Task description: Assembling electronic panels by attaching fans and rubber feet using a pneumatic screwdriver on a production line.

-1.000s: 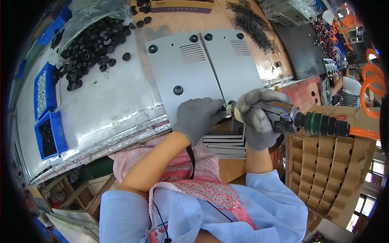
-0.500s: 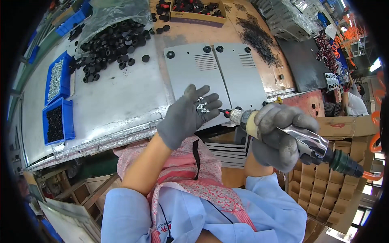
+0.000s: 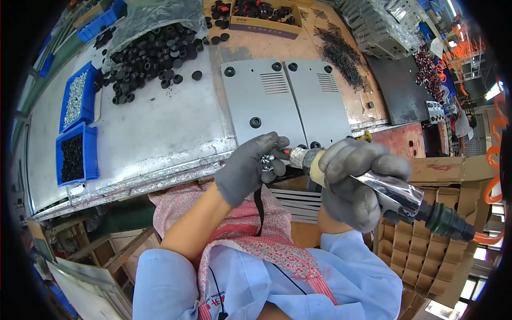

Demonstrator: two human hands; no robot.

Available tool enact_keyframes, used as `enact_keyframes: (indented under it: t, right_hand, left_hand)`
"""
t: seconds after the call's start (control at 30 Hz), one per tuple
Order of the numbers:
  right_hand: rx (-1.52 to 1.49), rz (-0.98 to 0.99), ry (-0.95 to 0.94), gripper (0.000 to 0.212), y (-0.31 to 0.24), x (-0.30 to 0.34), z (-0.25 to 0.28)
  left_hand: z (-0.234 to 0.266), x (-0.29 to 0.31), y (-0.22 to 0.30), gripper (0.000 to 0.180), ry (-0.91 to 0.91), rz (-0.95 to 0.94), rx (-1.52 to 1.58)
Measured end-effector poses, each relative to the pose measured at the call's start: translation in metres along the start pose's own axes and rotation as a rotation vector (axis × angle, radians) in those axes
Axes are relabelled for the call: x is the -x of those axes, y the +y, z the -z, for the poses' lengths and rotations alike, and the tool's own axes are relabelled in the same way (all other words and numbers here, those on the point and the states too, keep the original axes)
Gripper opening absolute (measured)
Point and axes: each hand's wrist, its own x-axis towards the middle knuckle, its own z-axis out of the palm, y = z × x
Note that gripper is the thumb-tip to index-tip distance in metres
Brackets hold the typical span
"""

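Observation:
My left hand, in a grey glove, has its fingers curled inward around several small silver screws that show between them. In my right hand, also gloved, is an air screwdriver with an orange hose at its rear. The driver's tip points left and meets the fingertips of my left hand; whether it touches a screw I cannot tell. Just beyond both hands lie two grey metal panels with vent slots, side by side. Round black rubber feet sit on them, mostly near the corners.
At left are a blue bin of silver screws and a blue bin of black screws. Loose black caps are heaped beyond them. A cardboard box of parts stands at the back. Black springs lie right; a divided carton stands lower right.
My left fingers have curled in over the screws, and that hand has drawn nearer me, uncovering a rubber foot. My right hand has shifted slightly left, bringing the driver tip to the left fingers.

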Motion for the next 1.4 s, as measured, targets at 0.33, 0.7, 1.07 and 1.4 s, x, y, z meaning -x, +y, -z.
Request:
enact_keyframes:
  t: [0.33,0.7,1.07,1.4]
  right_hand:
    - [0.034,-0.017,0.017,0.042,-0.004,0.003,-0.002]
    - [0.092,0.089,-0.088,0.047,-0.003,-0.002,0.008]
    - [0.084,0.006,-0.013,0.046,-0.003,0.003,-0.004]
    - [0.102,-0.337,0.072,0.037,0.004,0.032,-0.025]
  left_hand:
    - [0.016,-0.011,-0.012,0.049,-0.117,-0.036,-0.053]
    - [0.017,-0.006,0.005,0.057,0.043,-0.254,-0.451]
    - [0.046,-0.02,0.021,0.037,0.451,-0.815,-1.471]
    - [0.069,0.021,-0.012,0.03,0.225,-0.867,-1.699]
